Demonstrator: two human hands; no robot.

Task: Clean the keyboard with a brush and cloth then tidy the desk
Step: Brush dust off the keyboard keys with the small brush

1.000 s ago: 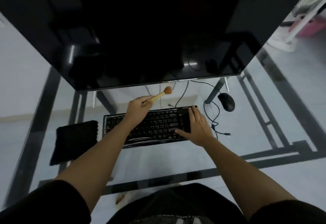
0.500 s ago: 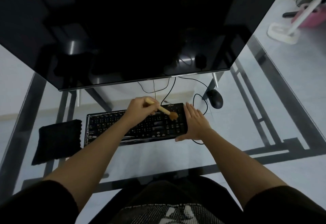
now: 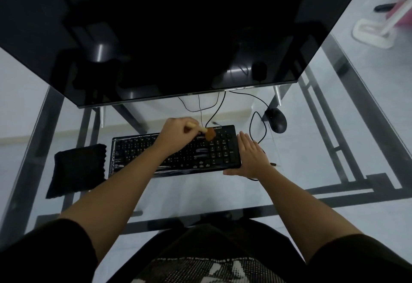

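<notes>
Left hand (image 3: 178, 132) grips a small wooden-handled brush (image 3: 206, 133), bristles on the black keyboard (image 3: 176, 152) near the numpad, mid glass desk (image 3: 200, 193). Right hand (image 3: 250, 157) lies flat against its right end. Careless strokes could probably snag that cable (image 3: 256, 124).

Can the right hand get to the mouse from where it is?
Probably yes. The right hand lies open at the right end of the keyboard, holding nothing, and the mouse sits just beyond it with only a thin cable between them.
</notes>
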